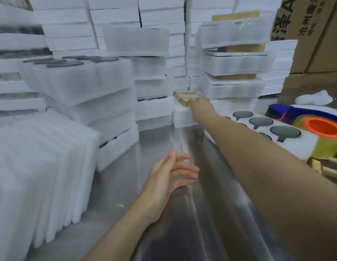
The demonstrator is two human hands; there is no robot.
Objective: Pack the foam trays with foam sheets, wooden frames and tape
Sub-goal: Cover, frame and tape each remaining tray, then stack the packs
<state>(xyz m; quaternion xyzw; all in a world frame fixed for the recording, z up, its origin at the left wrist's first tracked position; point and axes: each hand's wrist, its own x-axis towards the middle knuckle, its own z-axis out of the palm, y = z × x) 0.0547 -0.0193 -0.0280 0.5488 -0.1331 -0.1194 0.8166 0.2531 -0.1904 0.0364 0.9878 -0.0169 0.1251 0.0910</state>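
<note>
At the lower left of the frame, a thick stack of foam sheets [37,176] stands on edge on the metal table [182,232]. Just behind it, at middle left, wrapped foam trays [79,81] are piled up, the top one bearing dark round discs [64,64].

Low in the centre, the left hand [171,176] hovers over the bare table. Its fingers are straight and loosely spread, it holds nothing, and it is well apart from any foam or wood.

Above it, at mid-frame, the wooden frames [183,97] lie on a white foam block at the foot of the back stacks. The right hand [200,108] is stretched out to them, with its fingertips on the near right end of the wood. The hand is blurred, so I cannot tell whether it grips the wood or only touches it.

Under the right forearm, at middle right, an open tray [299,146] lies flat with more discs seated in its round pockets. A tape dispenser [322,129] with an orange core and a blue handle rests on the tray's right end. Wrapped packs rise behind, and cardboard boxes [314,34] fill the upper right corner.
</note>
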